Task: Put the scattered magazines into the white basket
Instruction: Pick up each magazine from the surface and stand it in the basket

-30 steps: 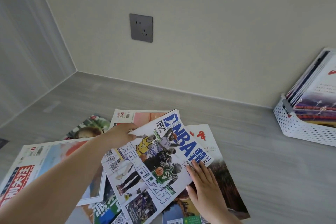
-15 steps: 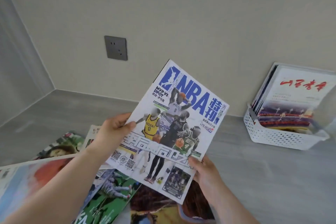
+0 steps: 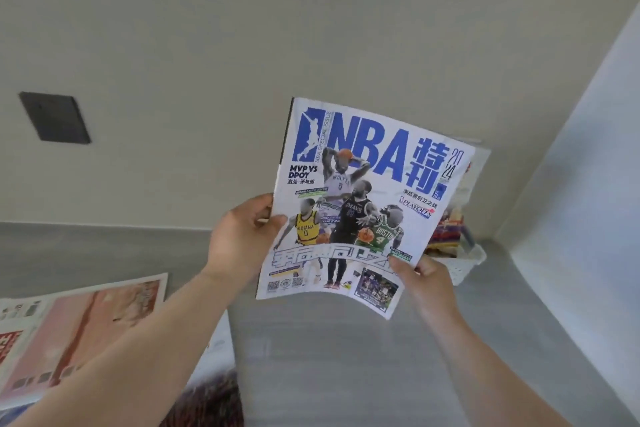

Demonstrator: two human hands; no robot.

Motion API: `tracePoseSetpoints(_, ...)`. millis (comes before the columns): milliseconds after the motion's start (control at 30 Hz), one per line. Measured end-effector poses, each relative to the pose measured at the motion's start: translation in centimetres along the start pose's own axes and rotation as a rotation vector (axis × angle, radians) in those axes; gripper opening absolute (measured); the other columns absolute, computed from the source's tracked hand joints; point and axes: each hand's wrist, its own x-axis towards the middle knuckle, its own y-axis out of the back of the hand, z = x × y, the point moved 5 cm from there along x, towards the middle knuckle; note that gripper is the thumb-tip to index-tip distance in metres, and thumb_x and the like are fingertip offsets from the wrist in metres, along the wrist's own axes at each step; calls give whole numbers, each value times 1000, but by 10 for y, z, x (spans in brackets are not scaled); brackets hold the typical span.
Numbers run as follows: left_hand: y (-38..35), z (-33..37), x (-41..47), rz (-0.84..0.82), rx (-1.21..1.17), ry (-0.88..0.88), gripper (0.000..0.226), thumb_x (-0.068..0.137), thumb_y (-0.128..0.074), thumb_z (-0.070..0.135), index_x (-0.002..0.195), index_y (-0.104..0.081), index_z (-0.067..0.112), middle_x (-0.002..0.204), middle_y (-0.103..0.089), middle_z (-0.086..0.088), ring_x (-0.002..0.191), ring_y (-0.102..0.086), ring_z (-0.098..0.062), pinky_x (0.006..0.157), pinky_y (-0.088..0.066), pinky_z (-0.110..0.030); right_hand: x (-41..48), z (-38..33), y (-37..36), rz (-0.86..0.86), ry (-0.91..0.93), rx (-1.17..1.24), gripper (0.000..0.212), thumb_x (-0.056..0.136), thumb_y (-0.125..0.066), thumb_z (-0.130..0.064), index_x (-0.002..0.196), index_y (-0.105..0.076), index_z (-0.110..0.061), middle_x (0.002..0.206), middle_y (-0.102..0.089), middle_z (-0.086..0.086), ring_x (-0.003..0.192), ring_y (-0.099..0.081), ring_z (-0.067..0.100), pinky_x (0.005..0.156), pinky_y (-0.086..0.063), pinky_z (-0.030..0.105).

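So the person's got the NBA magazine (image 3: 363, 201) up off the counter (image 3: 346, 357), cover facing them. Its long axis runs roughly 6 to 12 o'clock, with the top tipped a hair toward 1. The white basket (image 3: 467, 263) sits right behind it and peeks out past the magazine's lower right edge. That's about 2 o'clock from the right hand (image 3: 426, 281) and nearer 3 o'clock from the left hand (image 3: 239, 239), so the right hand is clearly closer to the drop spot. The basket looks like it already has some stacked issues (image 3: 450, 229) standing in it.

Grip wise, the left hand is wrapped on the spine edge about halfway down, thumb on the cover, fingers hidden behind. The right hand pinches the bottom edge near the right corner, thumb on top, and that corner droops a bit past it. Neither hand has let go.

My guess is the next bit needs the magazine carried toward 2 o'clock and slotted in upright. More loose magazines (image 3: 86, 322) lie on the counter down at 8 o'clock, so the job's nowhere near finished
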Motion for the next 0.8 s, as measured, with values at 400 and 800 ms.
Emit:
tracePoseSetpoints(400,-145,51,75,-50,-63,-16,13,84,-54,9,96,-58,14,89,-63,0,74,-58,-18,70,-45,-27,128,-2,121,208,109,-211,15,85,-59,-15,89,-66,-3,81,-62,4,64,-55,15,53,-40,22)
tracePoseSetpoints(800,-210,34,104,-132,13,10,9,87,-52,14,82,-50,21,86,-59,6,60,-52,3,46,-39,-9,178,54,135,248,-37,-198,23,82,-62,-17,98,-66,-1,102,-69,19,73,-57,22,69,-43,30)
